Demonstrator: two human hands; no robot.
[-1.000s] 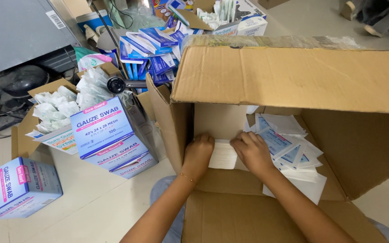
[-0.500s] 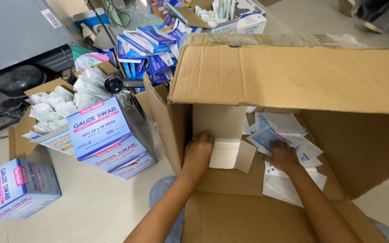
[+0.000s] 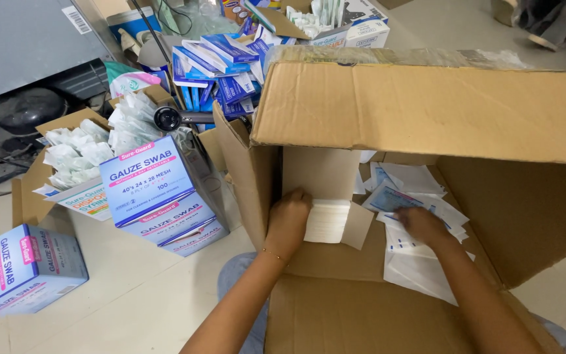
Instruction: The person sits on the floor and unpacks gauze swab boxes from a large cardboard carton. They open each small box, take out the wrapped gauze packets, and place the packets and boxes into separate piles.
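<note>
White gauze, a neat upright stack [image 3: 326,221], stands against the left inner wall of a big cardboard carton [image 3: 427,111], where the left hand [image 3: 287,219] presses flat against its side, fingers together. A second ago both hands squared this stack; since then the right hand [image 3: 420,225] has moved off to the right and lies spread, palm down, on the loose white-and-blue sachets [image 3: 420,196] heaped on the carton's floor. Just beside the carton, three blue-and-white boxes [image 3: 158,196] with pink bands sit stacked at a tilt. A fourth such box [image 3: 21,269] lies well apart at far left. Behind them an open brown box [image 3: 76,154] brims with crinkled white packets, and flat blue packs [image 3: 221,69] pile up beyond. Everything rests on a pale tiled floor [image 3: 132,295].
</note>
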